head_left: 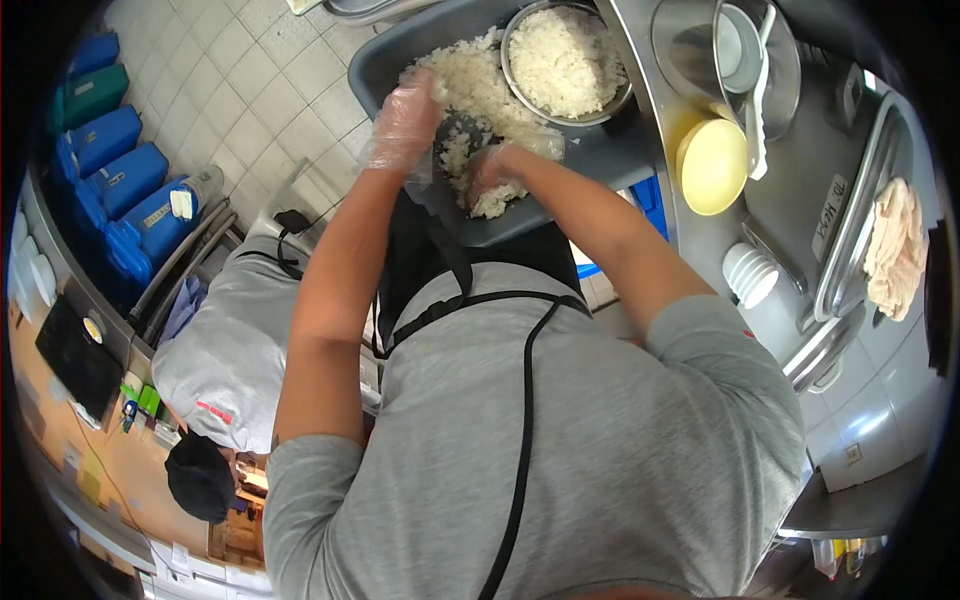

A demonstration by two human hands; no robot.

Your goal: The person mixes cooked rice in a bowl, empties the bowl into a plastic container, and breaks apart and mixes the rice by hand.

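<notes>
Cooked white rice point(470, 68) lies spread and clumped in a large grey plastic tub point(610, 150) in front of me. My left hand point(408, 115), in a loose clear plastic glove, is over the tub's left side. Its fingers curl at the rice, with white grains at the tips. Close to the near wall, my right hand point(490, 168), also gloved, is bent down into the rice, its fingers closed around a clump and partly hidden. A round metal bowl point(507, 62) heaped with rice stands inside the tub at the far right, touched by neither hand.
To the right, a steel counter point(800, 215) holds a yellow bowl point(711, 168), a white-handled utensil point(756, 130), stacked white cups point(750, 275) and a cloth point(897, 250). Blue containers point(130, 180) line the left. Another person in a grey shirt point(225, 350) bends close by my left arm.
</notes>
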